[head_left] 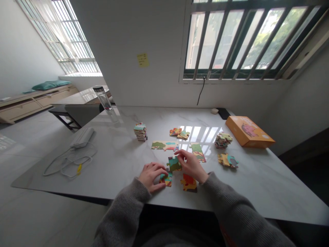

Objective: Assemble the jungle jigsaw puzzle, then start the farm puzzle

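1. Recording the hands: the person's left hand (pixel 151 176) and right hand (pixel 191 165) work at the near edge of a white marble-patterned table (pixel 254 181), with grey knit sleeves (pixel 231 202) reaching in from below.
2. Right hand: fingers bent and clenched on a teal-and-green jigsaw piece (pixel 174 164), fingertips grasping it from above.
3. Left hand: fingers loosely curled, lying over and against a multicoloured jigsaw piece (pixel 166 179). Whether they grasp it, I cannot tell.
4. Piece location: the two held pieces sit on the tabletop, adjoining each other. A red-and-yellow jigsaw piece (pixel 189 183) lies just beside the right wrist.
5. Further pieces: a joined green-and-pink strip of pieces (pixel 164 145) lies beyond the hands, with a second joined group (pixel 197 152) to its right. A small cluster (pixel 179 133) lies beyond these, and a loose yellow-and-teal group (pixel 227 160) lies to the right.
6. Stacks: one stack of pieces (pixel 140 132) stands left of centre, another (pixel 223 140) right of centre.
7. Surroundings: an orange puzzle box (pixel 248 132) lies at the right, a clear bottle (pixel 104 101) stands at the far left corner, and a white device (pixel 82 137) with a tangled cable (pixel 69 161) lies at the left.
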Motion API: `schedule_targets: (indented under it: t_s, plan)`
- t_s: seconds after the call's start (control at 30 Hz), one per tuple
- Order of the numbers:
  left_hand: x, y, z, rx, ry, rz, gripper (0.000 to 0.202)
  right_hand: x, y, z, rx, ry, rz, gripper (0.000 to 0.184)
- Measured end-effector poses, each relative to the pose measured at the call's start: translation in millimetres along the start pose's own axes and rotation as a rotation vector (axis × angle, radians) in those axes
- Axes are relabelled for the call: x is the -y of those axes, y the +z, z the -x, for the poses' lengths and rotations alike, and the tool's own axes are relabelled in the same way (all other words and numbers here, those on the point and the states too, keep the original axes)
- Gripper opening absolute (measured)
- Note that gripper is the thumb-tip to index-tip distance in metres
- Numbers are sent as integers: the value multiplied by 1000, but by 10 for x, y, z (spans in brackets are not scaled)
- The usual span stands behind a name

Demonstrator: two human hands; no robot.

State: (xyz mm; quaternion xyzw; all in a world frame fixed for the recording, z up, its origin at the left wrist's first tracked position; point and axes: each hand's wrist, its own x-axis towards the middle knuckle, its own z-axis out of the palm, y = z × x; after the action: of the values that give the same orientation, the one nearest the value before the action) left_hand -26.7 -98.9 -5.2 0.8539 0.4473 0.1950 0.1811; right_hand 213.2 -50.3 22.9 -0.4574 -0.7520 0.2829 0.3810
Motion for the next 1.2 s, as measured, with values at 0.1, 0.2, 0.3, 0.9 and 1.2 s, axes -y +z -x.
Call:
schedule_targets:
  t_s: [0.1,0.2,0.3,0.9,1.2]
  plan:
    - [68,-47,119,-3,-19,-11,29,117,40,150,-13,-3,34,19]
    - [145,-121,250,-23,-40,-18,27,203,120,283,-10,36,19,18]
    - [210,-178,342,-43,-54,-19,25,242,236,375,0,65,22,18]
    - [319,-115,382,-88,7,-74,21,355,347,584,266,-311,415,22]
    - [298,-105,388,-102,58,-79,21,357,420,569,219,-359,446,9]
